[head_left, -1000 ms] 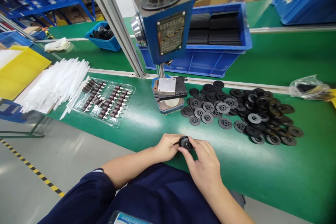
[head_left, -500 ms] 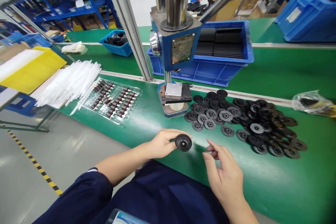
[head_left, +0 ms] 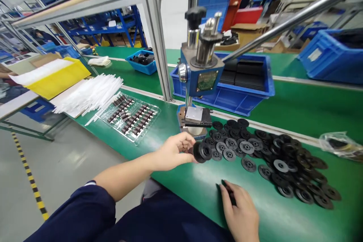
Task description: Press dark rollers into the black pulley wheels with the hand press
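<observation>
Between the thumb and fingers of my left hand point(head_left: 172, 152) is a round black part point(head_left: 202, 151), held over the green bench in front of the press. My right hand point(head_left: 241, 208) rests low over the bench near its front edge, thumb and fingers apart, with nothing visible between them. The blue press point(head_left: 202, 70) stands behind my left hand, with a metal plate point(head_left: 194, 114) on its base. To the right of the press lies a heap of black discs point(head_left: 248, 165).
A clear tray point(head_left: 136, 119) of small brown rollers and a pile of white strips point(head_left: 90, 92) lie on the left. Behind the press is a blue crate point(head_left: 241, 105) of black parts. The press lever point(head_left: 283, 22) reaches to the upper right. A plastic bag point(head_left: 340, 144) lies far right.
The view has tilted up. The black part in my left hand has turned sideways and sits closer to the discs. My right hand has moved down, away from my left.
</observation>
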Tool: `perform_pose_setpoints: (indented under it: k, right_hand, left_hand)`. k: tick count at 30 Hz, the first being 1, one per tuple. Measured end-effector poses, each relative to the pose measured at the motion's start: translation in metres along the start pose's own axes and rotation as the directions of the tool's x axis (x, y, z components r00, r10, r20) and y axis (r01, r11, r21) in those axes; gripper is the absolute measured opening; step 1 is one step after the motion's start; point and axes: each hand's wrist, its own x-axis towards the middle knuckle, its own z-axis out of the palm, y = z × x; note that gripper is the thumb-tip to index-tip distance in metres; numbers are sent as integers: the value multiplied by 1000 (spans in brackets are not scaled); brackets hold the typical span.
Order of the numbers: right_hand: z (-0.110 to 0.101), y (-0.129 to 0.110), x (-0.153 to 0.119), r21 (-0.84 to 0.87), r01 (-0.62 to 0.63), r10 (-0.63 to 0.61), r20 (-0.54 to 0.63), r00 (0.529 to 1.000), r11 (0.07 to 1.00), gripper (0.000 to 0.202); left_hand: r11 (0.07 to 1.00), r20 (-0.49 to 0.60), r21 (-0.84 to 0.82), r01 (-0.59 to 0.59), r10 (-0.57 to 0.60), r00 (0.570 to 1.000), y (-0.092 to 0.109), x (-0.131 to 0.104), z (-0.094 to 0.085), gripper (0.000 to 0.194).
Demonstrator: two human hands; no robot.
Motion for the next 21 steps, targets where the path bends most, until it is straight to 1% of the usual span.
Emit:
perform_pose_setpoints:
  k: [2,5,7,8,11,13,15,18,21]
  right_hand:
    - [0,2,1,-7,16,-16,-3,1000,1000,29]
    - [1,6,2,-6,46,-46,-27,999,999,29]
    - [1,8,1,-3,53,-53,-21,998,999,28]
    - [1,9,1,-4,53,-53,-10,999,999,27]
    - [1,11,-2,-7,52,-51,5,999,999,27]
    - [0,12,-1,-4,56,-56,6,998,998,27]
    - [-5,10,6,16,51,-51,26,998,999,28]
    - [-24,3,28,44,33,-34,39,999,998,32]
    - [-54,-8,58,10,30,-30,-19,999,999,37]
  left_hand:
    - [1000,-50,10,-4,4,999,20,10,-12,37]
    - [996,-157,80,-46,58,986,51,32,-34,35]
    - [993,-216,108,-53,75,974,64,49,-46,37]
    - [992,-239,113,-59,85,967,68,57,-51,38]
    - [985,-287,149,-90,130,949,68,78,-58,41]
    - [978,-274,185,-99,148,950,66,87,-58,40]
    - [971,-229,212,-108,157,961,64,92,-56,39]
    - [955,-178,262,-137,187,966,65,91,-52,35]
    - [930,-152,335,-154,214,965,67,82,-50,28]
